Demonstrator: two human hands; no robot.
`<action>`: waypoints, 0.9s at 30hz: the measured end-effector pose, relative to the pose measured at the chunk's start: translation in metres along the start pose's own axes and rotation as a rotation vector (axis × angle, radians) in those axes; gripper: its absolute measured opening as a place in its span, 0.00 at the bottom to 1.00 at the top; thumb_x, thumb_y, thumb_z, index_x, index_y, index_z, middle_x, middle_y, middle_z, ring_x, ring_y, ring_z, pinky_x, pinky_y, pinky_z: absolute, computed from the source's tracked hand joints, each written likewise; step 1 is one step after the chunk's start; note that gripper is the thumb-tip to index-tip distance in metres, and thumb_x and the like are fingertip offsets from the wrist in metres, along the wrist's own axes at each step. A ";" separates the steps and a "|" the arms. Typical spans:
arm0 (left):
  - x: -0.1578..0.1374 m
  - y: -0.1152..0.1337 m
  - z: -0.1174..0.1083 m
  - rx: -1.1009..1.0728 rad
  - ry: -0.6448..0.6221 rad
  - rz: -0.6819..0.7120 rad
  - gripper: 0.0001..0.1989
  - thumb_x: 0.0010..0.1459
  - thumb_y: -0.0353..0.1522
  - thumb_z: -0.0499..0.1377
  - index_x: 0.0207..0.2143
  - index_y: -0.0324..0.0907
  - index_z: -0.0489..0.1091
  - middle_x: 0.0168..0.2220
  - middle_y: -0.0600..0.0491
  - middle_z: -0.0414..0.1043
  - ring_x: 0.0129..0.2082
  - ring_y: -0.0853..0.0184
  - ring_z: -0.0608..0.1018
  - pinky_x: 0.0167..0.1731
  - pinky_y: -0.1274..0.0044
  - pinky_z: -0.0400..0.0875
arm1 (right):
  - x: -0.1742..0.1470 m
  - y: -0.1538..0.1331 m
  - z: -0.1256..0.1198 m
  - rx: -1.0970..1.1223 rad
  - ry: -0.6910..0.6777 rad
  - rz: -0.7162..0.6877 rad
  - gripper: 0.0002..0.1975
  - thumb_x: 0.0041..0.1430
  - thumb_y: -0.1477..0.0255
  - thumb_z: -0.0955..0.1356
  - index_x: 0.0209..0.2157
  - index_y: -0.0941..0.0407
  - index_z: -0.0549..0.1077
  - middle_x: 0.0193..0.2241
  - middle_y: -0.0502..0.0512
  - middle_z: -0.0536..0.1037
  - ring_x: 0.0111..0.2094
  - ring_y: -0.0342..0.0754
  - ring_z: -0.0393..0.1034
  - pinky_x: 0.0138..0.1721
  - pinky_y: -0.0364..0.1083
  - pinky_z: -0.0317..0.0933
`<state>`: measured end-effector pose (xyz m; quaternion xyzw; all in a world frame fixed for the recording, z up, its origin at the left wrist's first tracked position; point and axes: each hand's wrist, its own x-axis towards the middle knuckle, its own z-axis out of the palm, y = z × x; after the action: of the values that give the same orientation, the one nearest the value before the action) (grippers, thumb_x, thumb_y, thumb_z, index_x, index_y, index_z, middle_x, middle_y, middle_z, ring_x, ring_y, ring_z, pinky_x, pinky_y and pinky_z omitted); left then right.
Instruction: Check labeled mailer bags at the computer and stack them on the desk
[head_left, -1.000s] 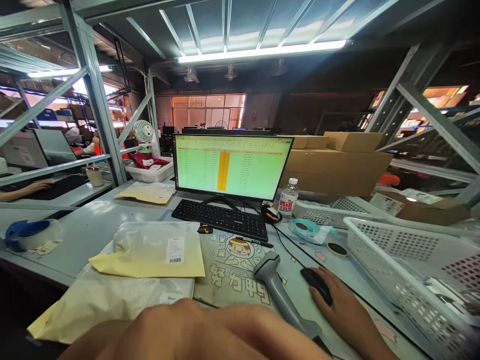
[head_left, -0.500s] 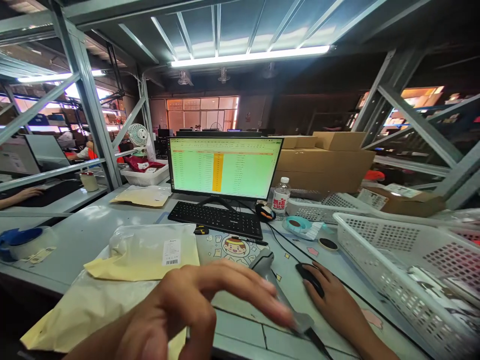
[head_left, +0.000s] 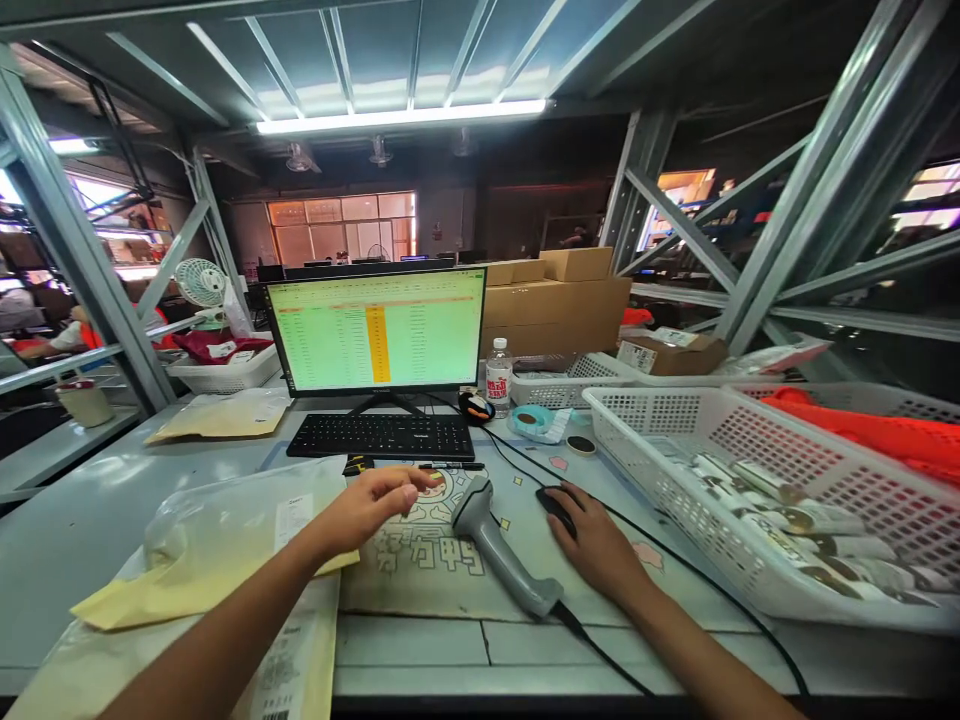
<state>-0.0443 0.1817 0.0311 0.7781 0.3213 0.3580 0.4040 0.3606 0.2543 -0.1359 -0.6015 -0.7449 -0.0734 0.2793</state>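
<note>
My left hand hovers over the printed desk mat, just below the keyboard. Its fingers are stretched out and hold nothing. On the right of the mat, my right hand rests over a black computer mouse, fingers curved around it. Between the hands a grey barcode scanner lies on the mat, its cable running toward the front edge. The monitor behind the keyboard shows a spreadsheet with an orange column. A dark pen lies under the keyboard.
Yellowish packages with labels are stacked at left. A white basket of small packed items stands at right. A water bottle, blue tape roll and cardboard boxes are behind. Metal frame posts rise beside the desk.
The view has turned right. My left hand has drawn away from above the scanner's handle toward the keyboard side, uncovering the scanner and mat. My right hand stays on the mouse.
</note>
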 end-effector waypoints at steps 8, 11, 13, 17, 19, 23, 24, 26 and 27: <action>0.079 -0.084 -0.002 0.679 0.067 -0.114 0.08 0.65 0.36 0.59 0.38 0.40 0.72 0.47 0.44 0.78 0.51 0.54 0.77 0.55 0.63 0.71 | -0.001 -0.004 -0.001 0.000 0.025 -0.008 0.21 0.71 0.63 0.60 0.58 0.51 0.75 0.61 0.61 0.72 0.58 0.60 0.71 0.58 0.60 0.70; 0.102 -0.114 0.003 0.809 0.086 -0.159 0.15 0.63 0.34 0.63 0.50 0.39 0.72 0.58 0.40 0.72 0.61 0.49 0.70 0.62 0.59 0.65 | -0.002 -0.009 -0.005 -0.011 -0.007 0.007 0.22 0.71 0.63 0.60 0.59 0.54 0.74 0.62 0.63 0.71 0.58 0.61 0.71 0.59 0.61 0.69; 0.114 -0.131 0.009 0.860 0.084 -0.190 0.23 0.64 0.36 0.64 0.58 0.39 0.69 0.66 0.39 0.65 0.67 0.47 0.64 0.65 0.56 0.61 | -0.002 -0.012 -0.007 -0.027 -0.031 0.029 0.23 0.71 0.63 0.59 0.60 0.55 0.74 0.63 0.64 0.70 0.60 0.62 0.69 0.60 0.61 0.68; 0.135 -0.151 0.024 0.913 0.060 -0.235 0.32 0.66 0.42 0.63 0.67 0.40 0.62 0.72 0.39 0.55 0.72 0.44 0.56 0.68 0.52 0.56 | -0.002 -0.015 -0.009 -0.042 -0.041 0.054 0.23 0.72 0.62 0.59 0.60 0.54 0.74 0.63 0.63 0.70 0.61 0.61 0.68 0.60 0.59 0.68; 0.144 -0.155 0.029 0.930 0.046 -0.245 0.34 0.67 0.45 0.62 0.69 0.42 0.61 0.74 0.40 0.53 0.73 0.43 0.54 0.68 0.50 0.53 | -0.003 -0.015 -0.009 -0.045 -0.045 0.052 0.23 0.72 0.62 0.60 0.60 0.55 0.73 0.63 0.63 0.70 0.60 0.61 0.69 0.60 0.60 0.69; 0.157 -0.158 0.033 0.958 0.044 -0.280 0.35 0.68 0.49 0.59 0.70 0.42 0.60 0.75 0.40 0.50 0.74 0.41 0.50 0.69 0.47 0.48 | -0.003 -0.015 -0.009 -0.053 -0.058 0.050 0.23 0.72 0.63 0.59 0.60 0.56 0.73 0.63 0.64 0.70 0.60 0.64 0.69 0.58 0.62 0.70; 0.159 -0.159 0.033 0.963 0.044 -0.299 0.36 0.68 0.50 0.59 0.70 0.41 0.61 0.75 0.40 0.50 0.74 0.40 0.49 0.70 0.46 0.48 | -0.003 -0.015 -0.008 -0.052 -0.053 0.048 0.23 0.72 0.62 0.59 0.60 0.55 0.74 0.63 0.64 0.70 0.60 0.64 0.69 0.58 0.62 0.70; 0.163 -0.158 0.033 0.968 0.037 -0.343 0.37 0.67 0.52 0.58 0.69 0.40 0.62 0.75 0.40 0.48 0.75 0.39 0.47 0.70 0.45 0.47 | -0.003 -0.013 -0.006 -0.049 -0.038 0.042 0.23 0.71 0.62 0.59 0.59 0.55 0.74 0.63 0.64 0.70 0.60 0.64 0.69 0.57 0.62 0.71; 0.165 -0.157 0.033 0.969 0.029 -0.361 0.36 0.67 0.52 0.57 0.68 0.39 0.64 0.76 0.40 0.48 0.75 0.38 0.47 0.70 0.44 0.46 | -0.004 -0.012 -0.005 -0.048 -0.030 0.040 0.23 0.71 0.62 0.60 0.59 0.54 0.74 0.63 0.64 0.71 0.59 0.63 0.69 0.57 0.62 0.71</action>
<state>0.0383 0.3717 -0.0682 0.8030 0.5849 0.1036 0.0480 0.3518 0.2457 -0.1306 -0.6237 -0.7350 -0.0767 0.2547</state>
